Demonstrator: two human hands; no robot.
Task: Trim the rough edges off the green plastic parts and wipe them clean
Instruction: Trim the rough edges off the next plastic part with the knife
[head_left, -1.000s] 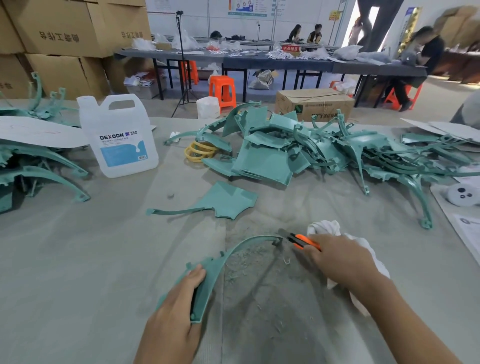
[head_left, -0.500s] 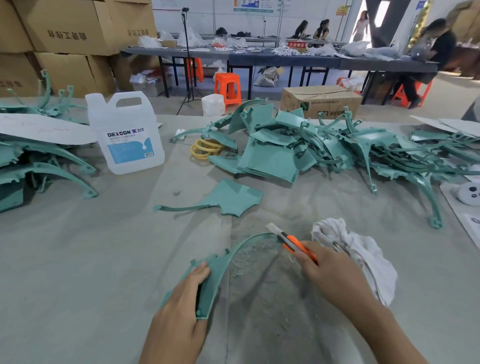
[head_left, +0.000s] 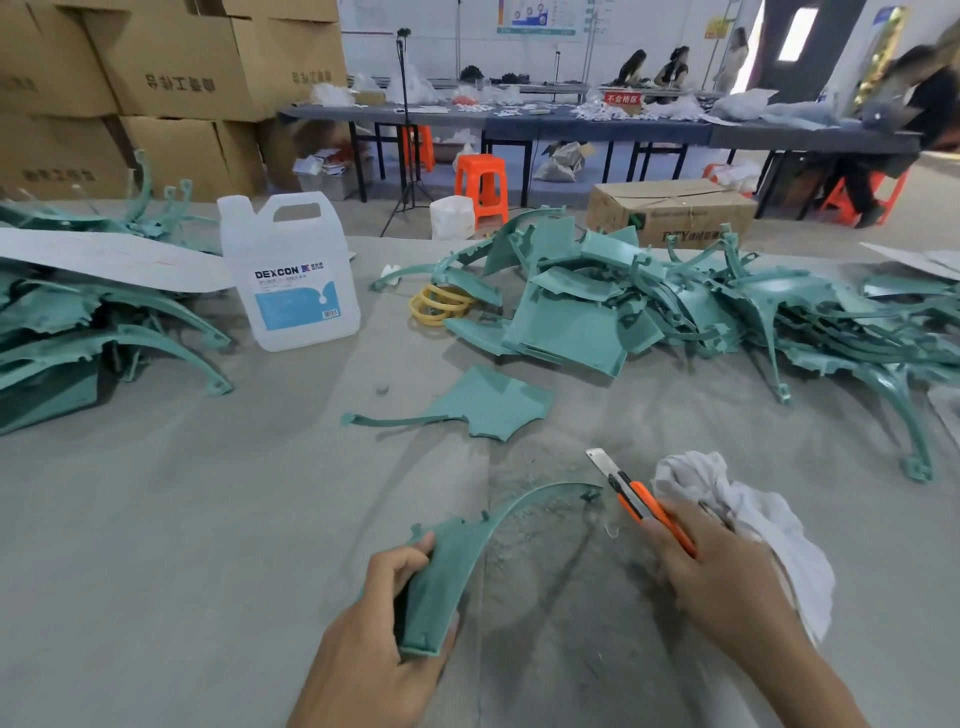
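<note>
My left hand (head_left: 379, 644) grips the wide near end of a curved green plastic part (head_left: 467, 545), whose thin arm arcs away to the right above the table. My right hand (head_left: 722, 582) holds an orange utility knife (head_left: 641, 501) with its blade out, the tip just above and clear of the part's far end. A crumpled white cloth (head_left: 737, 514) lies under and beside my right hand. Another flat green part (head_left: 488, 402) lies on the table farther back.
A big heap of green parts (head_left: 675, 312) fills the back right, another heap (head_left: 78, 332) the left edge. A white DEXCON jug (head_left: 291, 270) stands back left, with yellow rings (head_left: 441, 306) near it. Shavings dust the grey table cover (head_left: 208, 519) between my hands.
My right hand has lifted the knife off the far tip of the curved part and drawn it back to the right. My left hand keeps its grip on the part.
</note>
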